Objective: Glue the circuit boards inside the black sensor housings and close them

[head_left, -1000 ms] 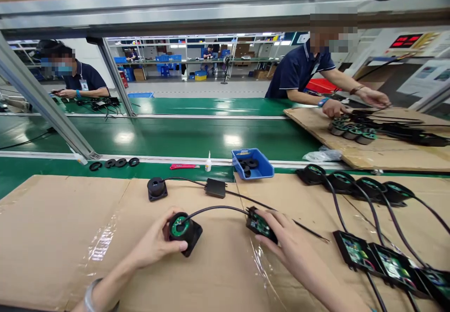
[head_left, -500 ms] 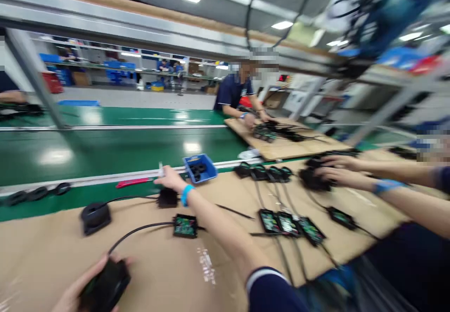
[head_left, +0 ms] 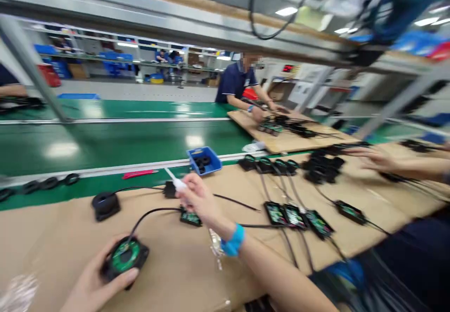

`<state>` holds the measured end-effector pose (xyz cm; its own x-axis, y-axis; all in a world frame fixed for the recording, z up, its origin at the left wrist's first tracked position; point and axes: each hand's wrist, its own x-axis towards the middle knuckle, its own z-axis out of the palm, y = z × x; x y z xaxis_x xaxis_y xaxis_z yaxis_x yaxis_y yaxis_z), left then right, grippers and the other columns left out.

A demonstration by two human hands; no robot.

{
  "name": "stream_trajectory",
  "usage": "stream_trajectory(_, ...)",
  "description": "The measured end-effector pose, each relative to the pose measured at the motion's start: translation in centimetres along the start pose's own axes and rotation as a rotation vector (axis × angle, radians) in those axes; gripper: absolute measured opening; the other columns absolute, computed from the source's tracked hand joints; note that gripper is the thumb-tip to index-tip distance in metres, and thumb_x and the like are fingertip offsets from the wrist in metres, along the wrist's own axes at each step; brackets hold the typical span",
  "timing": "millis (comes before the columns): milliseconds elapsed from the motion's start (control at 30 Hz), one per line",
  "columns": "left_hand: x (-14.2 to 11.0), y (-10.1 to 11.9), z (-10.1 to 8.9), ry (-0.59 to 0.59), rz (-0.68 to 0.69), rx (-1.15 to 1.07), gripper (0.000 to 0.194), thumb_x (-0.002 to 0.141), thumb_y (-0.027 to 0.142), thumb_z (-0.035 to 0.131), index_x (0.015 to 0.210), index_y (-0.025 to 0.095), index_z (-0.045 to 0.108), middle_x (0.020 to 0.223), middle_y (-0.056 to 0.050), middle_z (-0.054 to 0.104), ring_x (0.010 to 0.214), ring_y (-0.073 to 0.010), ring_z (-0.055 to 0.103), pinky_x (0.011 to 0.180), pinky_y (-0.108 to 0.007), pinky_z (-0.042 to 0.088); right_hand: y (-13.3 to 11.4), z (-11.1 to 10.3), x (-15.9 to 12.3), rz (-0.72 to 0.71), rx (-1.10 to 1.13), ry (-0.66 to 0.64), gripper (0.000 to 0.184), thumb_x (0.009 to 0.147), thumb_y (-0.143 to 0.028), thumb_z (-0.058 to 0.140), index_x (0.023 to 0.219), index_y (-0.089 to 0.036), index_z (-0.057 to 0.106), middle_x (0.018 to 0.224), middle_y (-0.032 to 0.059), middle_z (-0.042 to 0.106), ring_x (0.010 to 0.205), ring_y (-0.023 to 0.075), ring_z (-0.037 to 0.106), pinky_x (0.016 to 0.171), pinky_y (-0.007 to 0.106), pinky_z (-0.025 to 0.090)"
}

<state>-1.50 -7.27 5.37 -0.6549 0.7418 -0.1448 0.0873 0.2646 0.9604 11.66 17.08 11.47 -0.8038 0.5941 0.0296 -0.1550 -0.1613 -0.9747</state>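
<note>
My left hand [head_left: 100,267] is closed around a black round housing [head_left: 138,255], its open side up and a green ring-shaped circuit board [head_left: 124,254] showing inside. A black cable [head_left: 146,216] runs from it to a small black box with a green board [head_left: 191,217], partly hidden behind my right hand [head_left: 201,199]. Pinched in my right hand is a white nozzle-tipped dispenser [head_left: 179,184], its thin tip pointing up and left; the fingers cover its body. Just behind lies another black box [head_left: 169,189], cabled to a second round housing [head_left: 106,205].
A blue bin [head_left: 205,161] with black rings stands behind my right hand, beside a pink-red cutter [head_left: 140,174]. Several black rings [head_left: 50,183] lie left. Boxes with boards [head_left: 318,223] line the cardboard [head_left: 242,265] at right. A co-worker's hand [head_left: 378,158] reaches in; another person [head_left: 235,82] works opposite.
My right hand has drawn back toward me with the white dispenser. My left hand has turned the housing so its green board faces up. The neighbour's hands have left the black pile.
</note>
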Motion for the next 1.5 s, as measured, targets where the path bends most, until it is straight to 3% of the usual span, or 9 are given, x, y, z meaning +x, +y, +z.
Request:
stream_trajectory(167,-1.1,4.2,2.2,0.077,0.168,0.103,0.053,0.055,0.042,0.089,0.102,0.024,0.073,0.109,-0.011,0.071,0.103,-0.0343,0.067,0.094,-0.046,0.056,1.2,-0.4,-4.7,0.100,0.216,-0.032,0.043,0.078,-0.054,0.076,0.093,-0.019,0.056,0.067,-0.0062,0.043,0.050,0.0041,0.023,0.042,0.015,0.017)
stream_trajectory(333,-2.2,4.2,2.4,0.156,0.310,0.307,0.052,0.057,0.035,0.089,0.106,0.026,0.073,0.106,-0.011,0.066,0.105,-0.0323,0.063,0.091,-0.046,0.055,2.0,0.2,-6.2,0.239,0.302,-0.009,0.043,0.066,-0.042,0.088,0.091,-0.018,0.063,0.077,-0.0002,0.056,0.049,0.0022,0.022,0.043,0.018,0.015)
stream_trajectory(467,-3.0,4.2,2.5,0.214,0.343,0.414,0.054,0.055,0.034,0.092,0.105,0.029,0.072,0.105,-0.010,0.062,0.100,-0.0299,0.064,0.085,-0.042,0.058,2.0,0.8,-6.2,0.238,0.260,0.020,0.044,0.059,-0.043,0.091,0.086,-0.018,0.068,0.067,-0.0006,0.053,0.049,0.0041,0.023,0.042,0.019,0.019)
stream_trajectory(633,-3.4,4.3,2.8,0.253,0.370,0.500,0.057,0.057,0.033,0.092,0.110,0.029,0.070,0.109,-0.009,0.057,0.097,-0.0273,0.064,0.081,-0.039,0.059,2.1,1.6,-6.0,0.112,0.192,0.060,0.040,0.071,-0.052,0.083,0.092,-0.020,0.071,0.068,0.0014,0.055,0.049,0.0074,0.035,0.038,0.019,0.028)
stream_trajectory(833,-3.8,4.2,3.2,0.261,0.424,0.592,0.057,0.062,0.034,0.090,0.114,0.029,0.067,0.112,-0.009,0.054,0.089,-0.0229,0.064,0.074,-0.034,0.060,1.7,2.5,-6.6,-0.085,-0.036,-0.036,0.025,0.088,-0.046,0.069,0.100,-0.024,0.067,0.084,0.0027,0.064,0.050,0.0078,0.047,0.044,0.021,0.042)
stream_trajectory(1000,-3.9,4.5,3.3,0.288,0.449,0.658,0.054,0.067,0.035,0.086,0.117,0.028,0.065,0.112,-0.010,0.053,0.087,-0.0219,0.063,0.071,-0.033,0.060,1.6,2.2,-7.4,-0.294,-0.416,-0.121,0.018,0.094,-0.033,0.063,0.111,-0.026,0.063,0.095,0.0049,0.064,0.075,0.0158,0.061,0.063,0.025,0.051)
stream_trajectory(1167,-4.0,4.9,3.2,0.297,0.501,0.712,0.050,0.070,0.034,0.082,0.116,0.025,0.065,0.110,-0.010,0.052,0.083,-0.0204,0.063,0.070,-0.031,0.059,0.7,2.5,-7.5,-0.494,-0.603,-0.237,0.021,0.096,-0.024,0.059,0.117,-0.028,0.057,0.100,0.0059,0.065,0.091,0.0198,0.063,0.077,0.029,0.052)
stream_trajectory(1367,-4.3,5.5,3.4,0.306,0.485,0.737,0.048,0.070,0.023,0.080,0.116,0.025,0.064,0.110,-0.009,0.052,0.084,-0.0200,0.063,0.069,-0.030,0.058,-0.8,3.5,-7.1,-0.655,-0.689,-0.255,0.015,0.096,-0.023,0.058,0.111,-0.020,0.057,0.092,0.0051,0.065,0.082,0.0165,0.064,0.071,0.025,0.055)
stream_trajectory(1500,-4.3,5.6,3.4,0.313,0.511,0.757,0.049,0.069,0.022,0.081,0.114,0.022,0.064,0.109,-0.010,0.052,0.082,-0.0203,0.063,0.067,-0.031,0.058,-1.0,3.8,-7.0,-0.675,-0.703,-0.260,0.013,0.097,-0.023,0.058,0.109,-0.018,0.058,0.091,0.0046,0.064,0.080,0.0145,0.063,0.071,0.022,0.054)
